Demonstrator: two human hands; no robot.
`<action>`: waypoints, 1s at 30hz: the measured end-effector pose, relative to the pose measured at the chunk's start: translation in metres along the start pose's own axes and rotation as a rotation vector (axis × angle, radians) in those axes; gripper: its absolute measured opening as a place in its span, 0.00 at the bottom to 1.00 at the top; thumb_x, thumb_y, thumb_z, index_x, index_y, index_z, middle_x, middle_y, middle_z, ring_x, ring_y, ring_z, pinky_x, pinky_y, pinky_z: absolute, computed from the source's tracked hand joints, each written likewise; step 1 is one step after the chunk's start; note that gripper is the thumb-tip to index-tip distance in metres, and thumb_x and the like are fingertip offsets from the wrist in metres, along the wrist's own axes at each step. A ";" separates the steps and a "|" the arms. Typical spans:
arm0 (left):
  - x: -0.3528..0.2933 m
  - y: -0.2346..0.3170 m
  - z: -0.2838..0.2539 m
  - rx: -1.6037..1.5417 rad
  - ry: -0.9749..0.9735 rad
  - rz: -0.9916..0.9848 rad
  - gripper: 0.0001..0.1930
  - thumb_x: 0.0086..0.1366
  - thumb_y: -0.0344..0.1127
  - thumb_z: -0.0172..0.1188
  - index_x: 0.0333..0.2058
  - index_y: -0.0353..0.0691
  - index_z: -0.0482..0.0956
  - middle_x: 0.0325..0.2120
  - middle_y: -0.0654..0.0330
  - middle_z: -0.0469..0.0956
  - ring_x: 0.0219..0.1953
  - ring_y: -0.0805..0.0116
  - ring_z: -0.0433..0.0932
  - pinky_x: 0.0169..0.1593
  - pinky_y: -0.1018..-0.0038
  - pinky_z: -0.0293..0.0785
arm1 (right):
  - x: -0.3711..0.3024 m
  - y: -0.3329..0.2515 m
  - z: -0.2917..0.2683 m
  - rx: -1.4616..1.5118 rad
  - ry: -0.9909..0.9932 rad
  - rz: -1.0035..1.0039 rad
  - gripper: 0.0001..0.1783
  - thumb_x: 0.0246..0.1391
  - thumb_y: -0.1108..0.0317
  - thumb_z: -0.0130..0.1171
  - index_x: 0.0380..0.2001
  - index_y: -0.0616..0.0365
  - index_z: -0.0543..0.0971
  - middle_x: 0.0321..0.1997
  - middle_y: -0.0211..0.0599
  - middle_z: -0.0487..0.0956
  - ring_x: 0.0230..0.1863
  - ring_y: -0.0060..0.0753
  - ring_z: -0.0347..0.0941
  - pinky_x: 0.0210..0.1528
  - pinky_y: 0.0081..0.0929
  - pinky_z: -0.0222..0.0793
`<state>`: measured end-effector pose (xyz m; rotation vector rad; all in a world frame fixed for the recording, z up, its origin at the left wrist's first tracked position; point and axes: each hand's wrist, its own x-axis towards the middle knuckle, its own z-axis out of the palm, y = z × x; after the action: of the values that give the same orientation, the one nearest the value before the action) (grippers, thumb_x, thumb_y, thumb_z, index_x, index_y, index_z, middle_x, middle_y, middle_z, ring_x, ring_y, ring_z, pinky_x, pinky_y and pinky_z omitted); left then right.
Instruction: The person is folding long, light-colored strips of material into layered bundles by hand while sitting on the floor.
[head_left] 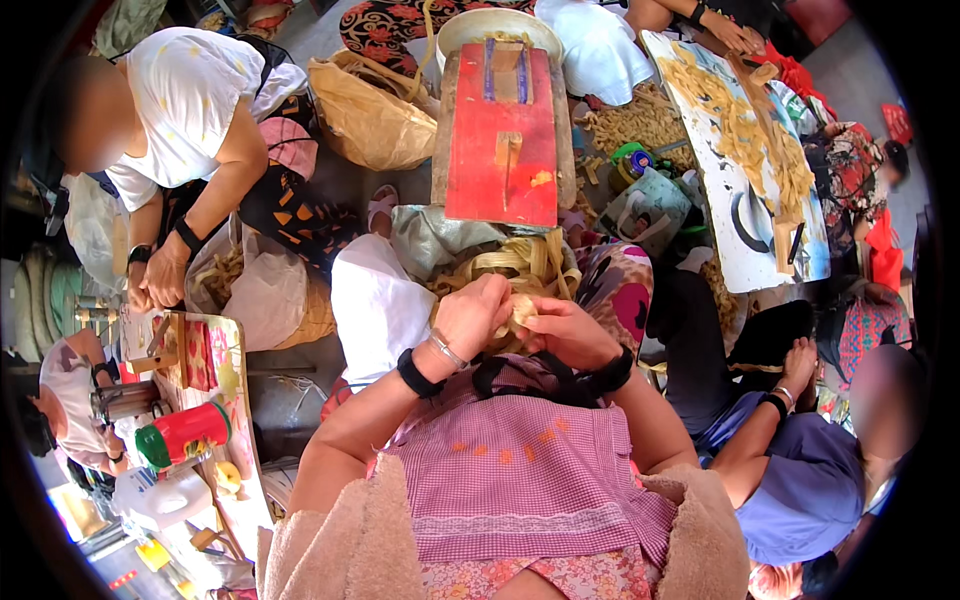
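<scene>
Purple checked apron [540, 475], white lace trim [515, 524], black wristbands [416, 375], silver bracelet [446, 350], pink floral cloth [605, 576], beige towelling [350, 540]

Bright light filled the scene, washing out to white at the lower left edge, while shadow darkened the space beside the left worktop [232, 350]. The fisheye lens bent outer shapes within a black rim; heavy blur covered two faces [885, 400].

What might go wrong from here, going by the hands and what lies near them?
The small pale piece between the left hand and right hand might slip from the fingers. If dropped, it could be hard to spot among the similarly coloured strips. Those lie looped over one another, so they may tangle.
</scene>
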<state>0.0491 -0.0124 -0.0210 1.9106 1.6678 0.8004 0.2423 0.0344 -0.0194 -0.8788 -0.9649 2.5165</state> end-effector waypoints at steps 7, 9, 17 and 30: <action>-0.009 0.016 -0.026 -0.063 -0.198 0.125 0.07 0.61 0.37 0.55 0.30 0.40 0.74 0.25 0.56 0.74 0.31 0.53 0.76 0.30 0.64 0.72 | -0.009 -0.013 0.010 -0.089 0.027 0.160 0.15 0.59 0.65 0.53 0.47 0.60 0.72 0.34 0.31 0.77 0.29 0.18 0.71 0.26 0.14 0.64; -0.014 -0.002 -0.020 -0.232 -0.190 0.014 0.11 0.64 0.39 0.55 0.29 0.37 0.75 0.21 0.56 0.73 0.25 0.58 0.73 0.28 0.69 0.70 | -0.011 -0.019 0.007 -0.241 0.043 0.176 0.14 0.58 0.64 0.54 0.44 0.61 0.73 0.29 0.29 0.76 0.24 0.17 0.68 0.24 0.14 0.62; -0.016 -0.020 -0.025 -0.878 -0.333 -0.295 0.14 0.69 0.44 0.50 0.37 0.38 0.71 0.30 0.64 0.76 0.31 0.78 0.73 0.37 0.82 0.71 | -0.023 -0.039 -0.015 -0.313 0.066 0.154 0.06 0.55 0.69 0.54 0.30 0.60 0.74 0.15 0.24 0.68 0.14 0.13 0.58 0.16 0.15 0.50; -0.008 -0.019 -0.011 -1.476 -0.559 -0.751 0.09 0.61 0.33 0.60 0.34 0.38 0.69 0.26 0.57 0.78 0.24 0.72 0.76 0.28 0.81 0.73 | -0.006 -0.037 -0.009 -0.520 0.047 0.116 0.06 0.55 0.68 0.55 0.30 0.60 0.76 0.19 0.22 0.70 0.18 0.11 0.60 0.19 0.13 0.52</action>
<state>0.0273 -0.0182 -0.0275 0.3457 0.7852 0.6998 0.2553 0.0631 0.0030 -1.1569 -1.6342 2.3519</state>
